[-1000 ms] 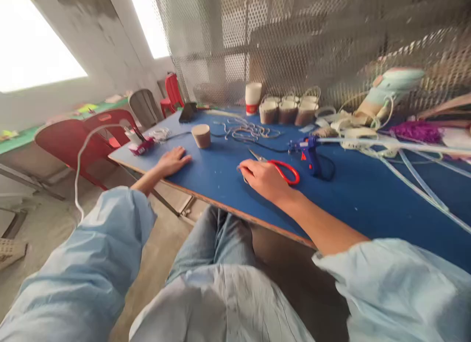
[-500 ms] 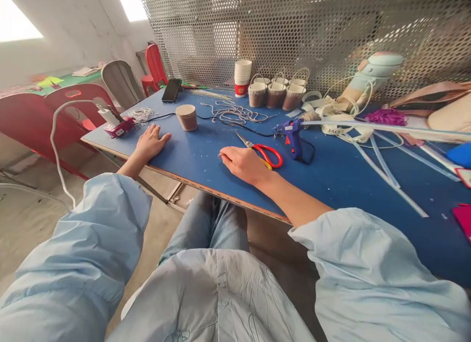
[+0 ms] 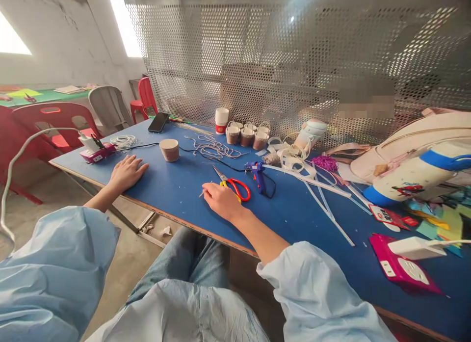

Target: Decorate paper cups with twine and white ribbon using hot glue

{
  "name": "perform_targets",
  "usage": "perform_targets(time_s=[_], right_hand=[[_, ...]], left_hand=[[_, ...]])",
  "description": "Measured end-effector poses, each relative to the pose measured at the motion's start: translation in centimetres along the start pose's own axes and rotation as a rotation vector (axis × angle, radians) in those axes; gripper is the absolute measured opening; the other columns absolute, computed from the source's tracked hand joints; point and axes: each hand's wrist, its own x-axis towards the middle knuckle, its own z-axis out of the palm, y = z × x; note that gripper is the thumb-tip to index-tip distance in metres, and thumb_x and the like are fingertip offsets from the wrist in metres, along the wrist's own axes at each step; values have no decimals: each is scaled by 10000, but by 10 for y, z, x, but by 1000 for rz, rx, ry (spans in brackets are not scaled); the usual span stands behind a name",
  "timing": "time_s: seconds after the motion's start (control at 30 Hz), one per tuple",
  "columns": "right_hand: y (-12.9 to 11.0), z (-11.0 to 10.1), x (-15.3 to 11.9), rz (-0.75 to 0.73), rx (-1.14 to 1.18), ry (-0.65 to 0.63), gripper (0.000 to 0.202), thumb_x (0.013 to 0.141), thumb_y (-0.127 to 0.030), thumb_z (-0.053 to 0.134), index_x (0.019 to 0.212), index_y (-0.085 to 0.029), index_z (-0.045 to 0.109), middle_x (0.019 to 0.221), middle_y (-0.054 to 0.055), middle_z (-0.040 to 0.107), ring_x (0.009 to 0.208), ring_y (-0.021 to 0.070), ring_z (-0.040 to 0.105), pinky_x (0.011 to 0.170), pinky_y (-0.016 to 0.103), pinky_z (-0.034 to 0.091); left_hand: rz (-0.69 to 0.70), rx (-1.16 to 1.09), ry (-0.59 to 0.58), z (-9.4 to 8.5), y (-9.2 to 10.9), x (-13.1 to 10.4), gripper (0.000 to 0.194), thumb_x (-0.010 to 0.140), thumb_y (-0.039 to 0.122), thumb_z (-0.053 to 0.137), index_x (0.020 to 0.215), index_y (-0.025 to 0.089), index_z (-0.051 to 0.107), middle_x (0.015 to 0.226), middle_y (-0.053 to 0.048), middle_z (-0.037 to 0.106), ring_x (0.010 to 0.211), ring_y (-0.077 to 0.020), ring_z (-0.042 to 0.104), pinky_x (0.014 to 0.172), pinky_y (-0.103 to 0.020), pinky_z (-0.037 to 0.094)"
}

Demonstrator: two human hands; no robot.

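Currently the right hand [image 3: 222, 202] curls half-closed, its hold unclear, just near-left of the red-and-yellow-handled scissors [image 3: 225, 178]; the left hand [image 3: 127, 174] lies flat on the blue table [image 3: 312, 229], near-left of the brown-wrapped cup [image 3: 169, 151]

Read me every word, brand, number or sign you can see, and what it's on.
No text reads clearly.
White bottle: red and dark print, unreadable.
Red-and-white card: lettering too blurred.
Stacked paper cups: mark on red band, too small.
Blue glue gun: pale label, too small.
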Motion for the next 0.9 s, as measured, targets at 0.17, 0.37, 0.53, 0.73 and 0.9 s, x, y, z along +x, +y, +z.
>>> perform_targets(time_s=[0.17, 0.37, 0.53, 0.73, 0.9], right_hand=[[9, -24, -17, 125, 19, 60, 203, 956, -135, 466, 1035, -172, 650, 1022, 94, 731, 951, 207, 693, 809, 287, 517], [27, -84, -76, 309, 41, 26, 229, 965, -230, 442, 943, -214, 669, 792, 29, 744, 688, 172, 707, 620, 244, 511], [60, -129, -109, 648, 69, -247, 306, 952, -329, 360, 924, -246, 653, 720, 16, 702, 620, 185, 678, 541, 268, 488], [100, -159, -124, 846, 202, -251, 331, 908, -318, 379, 1071, -247, 658, 930, 62, 745, 808, 221, 726, 699, 324, 574], [112, -190, -126, 764, 175, -351, 350, 848, -339, 494, 1148, -342, 675, 999, 44, 749, 866, 263, 720, 707, 356, 586]], left_hand=[[16, 38, 61, -3, 3, -7, 494, 948, 409, 383, 1231, 70, 603, 1404, -212, 520, 1345, -326, 430, 1108, -432, 301], [-69, 6, 212, -8, 8, -16, 409, 934, 311, 320, 1125, 144, 640, 1091, -129, 694, 1048, -263, 624, 1018, -411, 394], [-53, -85, 350, -18, 31, -2, 458, 908, 389, 362, 1244, 147, 559, 1200, -151, 597, 1124, -285, 565, 1010, -407, 427], [273, -190, 374, -31, 79, 30, 463, 918, 466, 356, 1202, 185, 589, 1346, -135, 542, 1264, -276, 481, 1102, -397, 351], [311, -50, 201, -21, 93, 52, 512, 887, 494, 359, 1251, 197, 565, 1318, -120, 604, 1286, -321, 480, 1052, -450, 386]])
